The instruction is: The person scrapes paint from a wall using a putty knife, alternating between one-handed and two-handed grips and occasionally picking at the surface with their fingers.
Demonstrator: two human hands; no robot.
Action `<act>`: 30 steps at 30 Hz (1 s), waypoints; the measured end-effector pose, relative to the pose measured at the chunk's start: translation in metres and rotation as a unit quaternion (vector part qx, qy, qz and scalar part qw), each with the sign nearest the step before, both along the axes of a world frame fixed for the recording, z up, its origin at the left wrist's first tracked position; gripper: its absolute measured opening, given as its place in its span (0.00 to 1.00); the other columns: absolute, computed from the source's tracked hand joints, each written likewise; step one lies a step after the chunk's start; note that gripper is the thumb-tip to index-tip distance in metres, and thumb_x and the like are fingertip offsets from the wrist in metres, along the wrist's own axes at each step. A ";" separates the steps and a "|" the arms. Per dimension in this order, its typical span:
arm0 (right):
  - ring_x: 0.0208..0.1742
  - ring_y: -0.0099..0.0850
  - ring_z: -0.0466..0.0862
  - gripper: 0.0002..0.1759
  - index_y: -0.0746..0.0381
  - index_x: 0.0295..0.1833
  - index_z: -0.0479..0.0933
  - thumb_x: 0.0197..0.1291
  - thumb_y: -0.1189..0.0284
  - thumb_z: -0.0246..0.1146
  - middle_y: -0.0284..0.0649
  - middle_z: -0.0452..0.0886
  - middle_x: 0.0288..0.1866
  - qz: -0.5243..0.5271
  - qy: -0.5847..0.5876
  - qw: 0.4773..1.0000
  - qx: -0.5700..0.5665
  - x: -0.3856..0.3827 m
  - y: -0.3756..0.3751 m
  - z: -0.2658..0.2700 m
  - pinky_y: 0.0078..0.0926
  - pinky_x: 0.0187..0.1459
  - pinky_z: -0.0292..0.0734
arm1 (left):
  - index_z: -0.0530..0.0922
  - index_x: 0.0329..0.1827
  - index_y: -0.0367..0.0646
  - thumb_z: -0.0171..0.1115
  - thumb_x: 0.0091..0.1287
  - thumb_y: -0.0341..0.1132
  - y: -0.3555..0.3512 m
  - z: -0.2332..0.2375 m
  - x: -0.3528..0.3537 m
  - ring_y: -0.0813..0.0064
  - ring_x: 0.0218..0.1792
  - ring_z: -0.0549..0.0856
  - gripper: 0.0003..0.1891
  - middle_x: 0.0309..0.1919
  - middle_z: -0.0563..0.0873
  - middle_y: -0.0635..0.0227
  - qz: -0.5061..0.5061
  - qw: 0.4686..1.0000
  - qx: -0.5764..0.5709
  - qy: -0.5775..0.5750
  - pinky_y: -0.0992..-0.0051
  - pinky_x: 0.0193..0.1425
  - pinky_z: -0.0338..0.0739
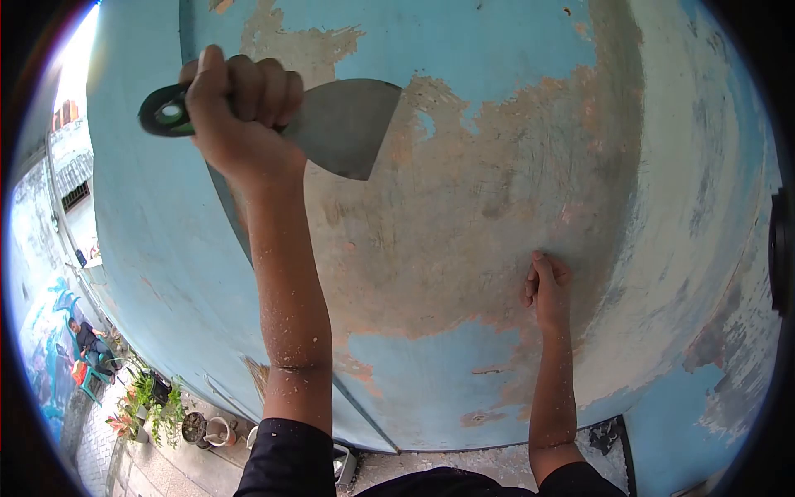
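Observation:
My left hand (246, 108) is raised at the upper left, its fingers wrapped round the black and green handle of a putty knife (344, 124). The broad metal blade points right, in front of the wall (447, 207), where blue paint has come off and a rough grey-brown patch shows. Lower down on the right, my right hand (549, 286) is close over that bare patch, fingers loosely curled and nothing showing in them. Pale flakes cling to my left forearm.
Blue paint (431, 373) remains below the bare patch. Potted plants (149, 406) stand on the paving at the lower left, and a person (91, 344) sits on a chair beyond. Whitish debris (489, 468) lies on the floor along the wall's foot.

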State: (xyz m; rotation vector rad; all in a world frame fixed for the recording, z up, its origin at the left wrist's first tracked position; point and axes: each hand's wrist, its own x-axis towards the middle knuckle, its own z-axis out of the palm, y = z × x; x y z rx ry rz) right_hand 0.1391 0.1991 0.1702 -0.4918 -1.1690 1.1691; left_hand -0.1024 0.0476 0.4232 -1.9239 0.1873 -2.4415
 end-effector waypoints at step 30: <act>0.12 0.21 0.68 0.23 0.59 0.22 0.69 0.70 0.62 0.61 0.31 0.67 0.12 -0.003 -0.002 1.000 0.005 0.001 -0.003 0.000 0.23 0.15 0.61 | 0.59 0.24 0.51 0.53 0.70 0.36 0.030 -0.014 0.004 0.84 0.13 0.55 0.16 0.13 0.56 0.79 0.050 0.996 -0.062 -0.031 0.76 0.18 0.51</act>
